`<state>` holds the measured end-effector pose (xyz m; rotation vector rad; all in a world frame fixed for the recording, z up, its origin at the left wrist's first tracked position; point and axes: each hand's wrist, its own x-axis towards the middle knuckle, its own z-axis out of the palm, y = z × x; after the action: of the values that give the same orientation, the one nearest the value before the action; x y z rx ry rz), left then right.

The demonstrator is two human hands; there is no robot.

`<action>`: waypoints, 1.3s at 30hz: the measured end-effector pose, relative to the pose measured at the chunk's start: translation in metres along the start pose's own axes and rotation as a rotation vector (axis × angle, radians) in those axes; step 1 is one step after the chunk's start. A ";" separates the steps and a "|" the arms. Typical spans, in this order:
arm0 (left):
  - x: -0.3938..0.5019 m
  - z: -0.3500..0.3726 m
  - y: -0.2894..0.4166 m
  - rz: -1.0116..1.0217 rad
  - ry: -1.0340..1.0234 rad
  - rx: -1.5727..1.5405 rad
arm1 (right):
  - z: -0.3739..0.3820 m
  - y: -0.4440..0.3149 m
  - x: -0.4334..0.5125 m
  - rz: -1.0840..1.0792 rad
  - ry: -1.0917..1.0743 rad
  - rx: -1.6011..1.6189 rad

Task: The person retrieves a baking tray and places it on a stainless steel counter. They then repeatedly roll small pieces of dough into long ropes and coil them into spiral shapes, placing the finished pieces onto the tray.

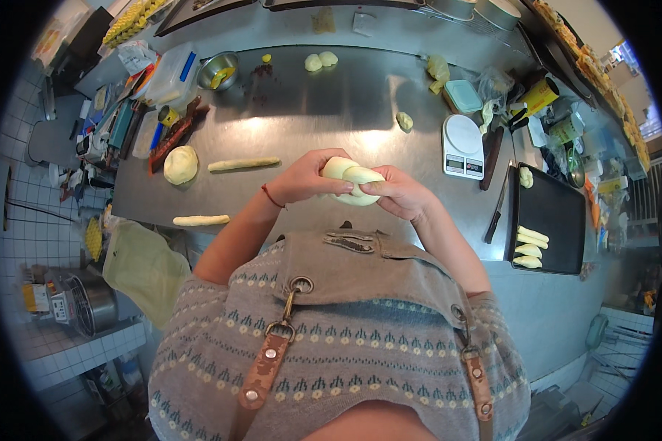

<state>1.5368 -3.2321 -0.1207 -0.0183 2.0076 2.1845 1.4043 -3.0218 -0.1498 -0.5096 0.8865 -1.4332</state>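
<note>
A knotted or twisted piece of pale yellow dough is held above the steel worktable, close to my apron. My left hand grips its left side, the thumb on the front. From the right, my right hand pinches the dough between thumb and fingers, and both thumbs nearly meet. Left of my hands lie a dough rope, a second rope nearer the edge and a round dough ball. A small dough lump rests beyond my right hand.
On the right stand a white kitchen scale, a long knife and a black baking tray with shaped dough pieces. A steel bowl and plastic containers stand at the back left. Two joined dough balls lie at the back.
</note>
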 end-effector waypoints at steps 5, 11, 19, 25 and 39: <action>0.002 -0.005 -0.007 -0.036 0.027 0.008 | 0.002 0.005 0.003 -0.049 -0.033 0.041; 0.003 -0.006 -0.010 0.086 0.177 0.029 | 0.012 0.002 0.007 -0.098 0.095 0.009; 0.007 -0.007 -0.027 0.081 0.252 -0.130 | 0.010 0.017 0.018 -0.306 0.276 -0.029; 0.010 -0.008 -0.030 0.077 0.155 -0.076 | 0.009 0.019 0.021 -0.266 0.011 0.292; 0.007 0.003 -0.021 0.137 0.315 0.967 | 0.020 0.002 0.020 -0.207 0.369 -0.303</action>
<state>1.5328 -3.2265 -0.1418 -0.1032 3.0949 1.0923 1.4190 -3.0450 -0.1441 -0.5846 1.3931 -1.6196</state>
